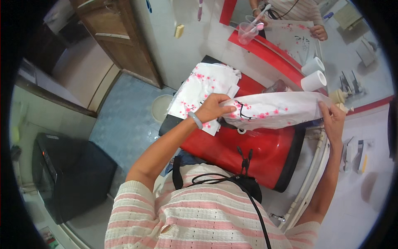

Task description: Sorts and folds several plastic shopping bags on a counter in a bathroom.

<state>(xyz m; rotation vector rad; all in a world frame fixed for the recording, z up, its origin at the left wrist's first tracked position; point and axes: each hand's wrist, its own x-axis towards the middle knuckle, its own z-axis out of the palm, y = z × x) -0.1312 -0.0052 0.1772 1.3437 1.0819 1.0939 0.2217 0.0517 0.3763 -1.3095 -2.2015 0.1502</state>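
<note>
A white sheet printed with pink blossoms and dark branches (pixel 273 110) is stretched between my hands, over a red sink counter (pixel 267 155). My left hand (pixel 216 109), with a pale bangle at the wrist, pinches its left end between thumb and fingers. The right end is gripped by my right hand (pixel 332 116). Whether the sheet is paper or thin plastic I cannot tell. A stack of similar blossom-printed sheets (pixel 205 84) lies on the counter's left part, partly under my left forearm and hand. The held sheet hides part of the basin.
A red-framed mirror (pixel 264 46) stands behind the counter, with a clear cup holding toothbrushes (pixel 247 34) and a white roll (pixel 313 81) at its edge. White pipes (pixel 306 183) run at the right. A dark appliance (pixel 74 174), a pale basin (pixel 161 108) and a wooden door (pixel 121 37) are at left.
</note>
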